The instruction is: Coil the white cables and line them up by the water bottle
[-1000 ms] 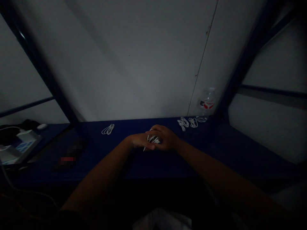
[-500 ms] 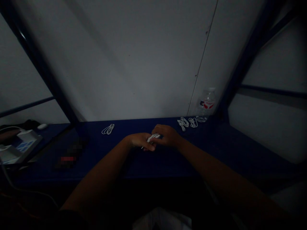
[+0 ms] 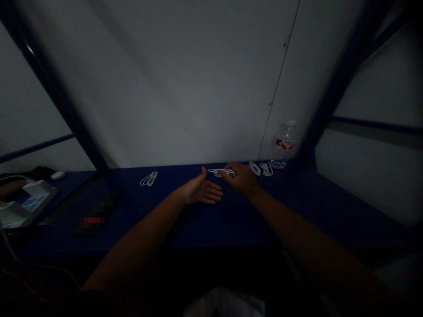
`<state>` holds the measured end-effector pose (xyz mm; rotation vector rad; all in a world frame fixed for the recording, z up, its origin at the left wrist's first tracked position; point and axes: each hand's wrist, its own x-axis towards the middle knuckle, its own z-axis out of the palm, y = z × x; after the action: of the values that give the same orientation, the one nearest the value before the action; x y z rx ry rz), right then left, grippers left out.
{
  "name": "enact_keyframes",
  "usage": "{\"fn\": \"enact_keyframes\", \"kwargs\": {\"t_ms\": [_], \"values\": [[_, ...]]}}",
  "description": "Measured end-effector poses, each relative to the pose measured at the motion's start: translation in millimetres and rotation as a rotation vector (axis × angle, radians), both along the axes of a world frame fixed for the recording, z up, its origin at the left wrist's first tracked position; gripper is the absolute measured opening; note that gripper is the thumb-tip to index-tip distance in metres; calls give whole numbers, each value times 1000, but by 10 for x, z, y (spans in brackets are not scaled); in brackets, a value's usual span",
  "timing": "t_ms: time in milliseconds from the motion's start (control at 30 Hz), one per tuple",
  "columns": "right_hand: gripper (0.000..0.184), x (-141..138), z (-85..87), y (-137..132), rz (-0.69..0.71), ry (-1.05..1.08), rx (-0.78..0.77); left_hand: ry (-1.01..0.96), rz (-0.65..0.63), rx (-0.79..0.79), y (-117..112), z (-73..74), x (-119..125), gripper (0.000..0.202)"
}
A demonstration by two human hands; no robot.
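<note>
Dark blue bench (image 3: 211,224): one white cable (image 3: 222,172) was pinched in the right hand (image 3: 241,178), the left hand (image 3: 201,191) lay open, apart.

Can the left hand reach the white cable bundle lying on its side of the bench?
Probably yes: the left hand lies open and empty, and nothing visible lies between it and the white cable bundle.

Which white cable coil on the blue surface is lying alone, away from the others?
The white cable coil left of the left hand; the other two coils lie together near the plastic water bottle.
</note>
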<state>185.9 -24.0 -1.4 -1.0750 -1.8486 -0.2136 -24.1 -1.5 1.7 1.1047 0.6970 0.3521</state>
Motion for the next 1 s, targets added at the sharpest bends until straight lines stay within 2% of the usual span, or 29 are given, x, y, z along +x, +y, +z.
{"fn": "enact_keyframes", "kwargs": {"t_ms": [67, 167, 267, 333, 400, 533, 600, 700, 800, 1000], "values": [[28, -35, 3, -30, 67, -167, 16, -101, -45, -46, -43, 7, 69, 92], [33, -144, 4, -112, 264, -396, -3, -213, 10, -20, -68, 6, 126, 88], [41, -207, 13, -173, 390, -356, 2, -184, 90, 56, -50, -8, 105, 82], [29, -186, 26, -173, 395, -262, 26, -86, 143, 136, -49, -14, 68, 74], [20, -132, 47, -145, 355, -152, 68, 13, 136, 245, -73, -8, 38, 66], [26, -34, 86, -89, 273, 98, 117, 175, -54, 511, -164, 32, 36, 56], [30, -30, 75, -76, 313, 69, 81, 246, -112, 578, -193, 42, 57, 51], [36, -84, 6, -49, 399, -93, -49, 270, -113, 598, -190, 25, 86, 45], [42, -150, -77, -5, 412, -141, -170, 231, -48, 586, -155, -11, 97, 43], [46, -155, -68, -17, 352, -189, -172, 141, 76, 493, -104, -48, 96, 41]]}}
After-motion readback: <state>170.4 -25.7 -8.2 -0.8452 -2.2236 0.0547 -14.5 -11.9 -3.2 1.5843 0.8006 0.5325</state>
